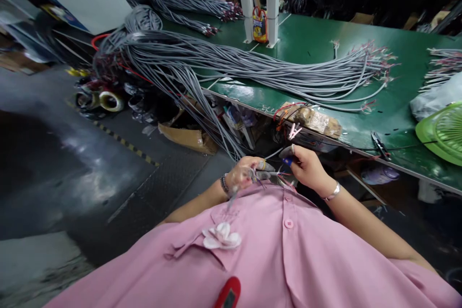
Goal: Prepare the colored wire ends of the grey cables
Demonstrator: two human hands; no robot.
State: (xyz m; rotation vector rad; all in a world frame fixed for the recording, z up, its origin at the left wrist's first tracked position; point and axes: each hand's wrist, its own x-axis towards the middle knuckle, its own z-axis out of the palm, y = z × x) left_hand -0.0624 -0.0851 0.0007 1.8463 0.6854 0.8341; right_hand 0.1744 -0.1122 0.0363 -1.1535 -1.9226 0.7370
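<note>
Just off the desk, my left hand pinches a grey cable; my right hand is pinched closed, on what I can't tell. The cable should feel light, springy; its thin wires look fragile, so I'd grip the covering.

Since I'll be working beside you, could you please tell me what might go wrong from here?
The thin wires between the left hand and right hand might tangle or bend. The grey cables hanging over the bench edge could snag or drag others down. The cutters lie near that edge and may get knocked off.
</note>
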